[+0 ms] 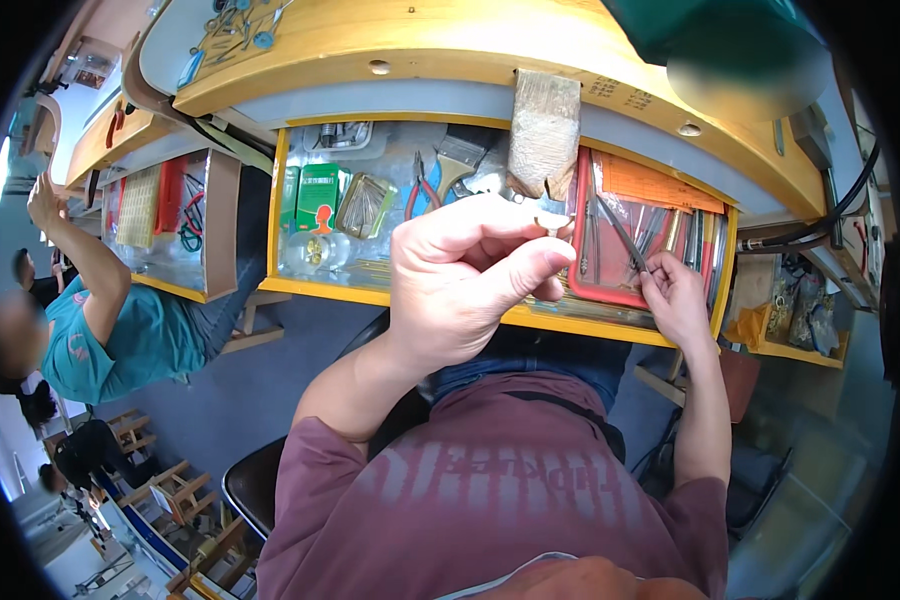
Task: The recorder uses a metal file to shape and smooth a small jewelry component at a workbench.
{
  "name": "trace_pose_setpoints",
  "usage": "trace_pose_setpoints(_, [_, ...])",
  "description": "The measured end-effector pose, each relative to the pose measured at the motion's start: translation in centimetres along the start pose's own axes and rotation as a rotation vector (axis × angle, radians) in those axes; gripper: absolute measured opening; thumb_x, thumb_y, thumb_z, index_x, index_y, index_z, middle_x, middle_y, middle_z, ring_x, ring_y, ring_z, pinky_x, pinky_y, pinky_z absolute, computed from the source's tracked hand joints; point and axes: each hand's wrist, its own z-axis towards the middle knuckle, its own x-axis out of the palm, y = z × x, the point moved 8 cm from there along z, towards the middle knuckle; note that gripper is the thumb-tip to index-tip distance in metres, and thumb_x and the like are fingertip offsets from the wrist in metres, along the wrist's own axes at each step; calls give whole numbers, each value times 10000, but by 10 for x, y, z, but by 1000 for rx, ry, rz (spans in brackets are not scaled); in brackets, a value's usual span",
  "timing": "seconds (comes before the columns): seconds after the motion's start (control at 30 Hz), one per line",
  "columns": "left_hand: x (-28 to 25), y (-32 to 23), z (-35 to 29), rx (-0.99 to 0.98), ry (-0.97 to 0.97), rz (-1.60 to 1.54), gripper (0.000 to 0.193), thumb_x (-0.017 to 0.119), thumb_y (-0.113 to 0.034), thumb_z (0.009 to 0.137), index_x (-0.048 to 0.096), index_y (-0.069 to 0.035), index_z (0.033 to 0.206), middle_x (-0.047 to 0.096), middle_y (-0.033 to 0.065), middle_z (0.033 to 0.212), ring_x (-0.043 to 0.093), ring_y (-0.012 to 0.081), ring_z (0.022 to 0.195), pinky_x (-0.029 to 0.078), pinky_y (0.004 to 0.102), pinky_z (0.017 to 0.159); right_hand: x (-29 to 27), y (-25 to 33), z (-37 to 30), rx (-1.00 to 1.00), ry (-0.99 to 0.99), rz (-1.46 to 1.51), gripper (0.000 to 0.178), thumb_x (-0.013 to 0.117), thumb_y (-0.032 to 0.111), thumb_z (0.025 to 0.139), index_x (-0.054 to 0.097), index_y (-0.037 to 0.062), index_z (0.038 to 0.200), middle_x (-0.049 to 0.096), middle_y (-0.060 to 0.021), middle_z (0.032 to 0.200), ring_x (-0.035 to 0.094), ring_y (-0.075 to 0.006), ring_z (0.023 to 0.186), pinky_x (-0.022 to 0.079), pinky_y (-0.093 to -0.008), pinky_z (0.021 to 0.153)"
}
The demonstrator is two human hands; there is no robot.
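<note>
My left hand [460, 275] is raised over the open drawer, thumb and fingertips pinching a small shiny gold-coloured metal piece [551, 221]. Its exact kind is too small to make out. Just behind that piece, a worn wooden bench pin [543, 125] juts out from the bench edge. At the drawer's right side, my right hand [678, 297] reaches over a red tray [610, 294]. Its fingers close on the near end of a slim dark metal tool [622, 236], which slants across the tray. Other thin tools [656, 230] lie beside it.
The yellow-edged drawer [370, 293] also holds red-handled pliers [422, 186], a wide brush [458, 155], a green box [319, 195] and a clear case of thin pins [366, 206]. Another person [120, 325] sits at the left bench. A hose [810, 235] hangs at right.
</note>
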Motion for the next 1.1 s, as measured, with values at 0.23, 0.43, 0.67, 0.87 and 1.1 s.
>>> trace_pose_setpoints(0.23, [2, -6, 8, 53, 31, -14, 162, 746, 71, 909, 688, 51, 1058, 744, 212, 987, 759, 239, 733, 652, 334, 648, 0, 4, 2, 0, -21, -24, 54, 660, 14, 927, 628, -30, 921, 477, -25, 624, 437, -87, 562, 377, -291, 529])
trace_pose_setpoints(0.43, [7, -5, 15, -52, 4, 5, 132, 713, 52, 945, 685, 65, 1074, 753, 199, 954, 761, 222, 739, 655, 315, 682, 4, -1, 3, -3, 3, -44, 75, 685, 7, 910, 619, -29, 919, 491, -60, 615, 464, -124, 553, 403, -311, 544])
trace_pose_setpoints(0.67, [25, -6, 28, -105, 57, -35, 149, 689, 61, 955, 710, 81, 1101, 755, 155, 966, 755, 207, 808, 645, 334, 745, -24, 29, -9, -197, -167, -156, 162, 798, 82, 875, 673, -3, 933, 658, -108, 793, 676, -183, 694, 530, -323, 620])
trace_pose_setpoints(0.87, [48, -7, 38, -80, 234, 315, 132, 687, 38, 958, 702, 49, 1089, 737, 119, 912, 748, 184, 773, 615, 288, 707, -187, 132, -28, -531, -893, -287, 101, 765, 5, 877, 689, 22, 940, 648, -69, 817, 622, -143, 686, 484, -270, 618])
trace_pose_setpoints(1.1, [146, -10, 62, 316, 661, 670, 131, 725, -26, 959, 693, 21, 1076, 699, 106, 875, 730, 148, 726, 552, 263, 644, -254, 150, 87, -528, -741, -967, 459, 584, 412, 1027, 661, 31, 1272, 608, -205, 1365, 622, -416, 1177, 477, -465, 1067])
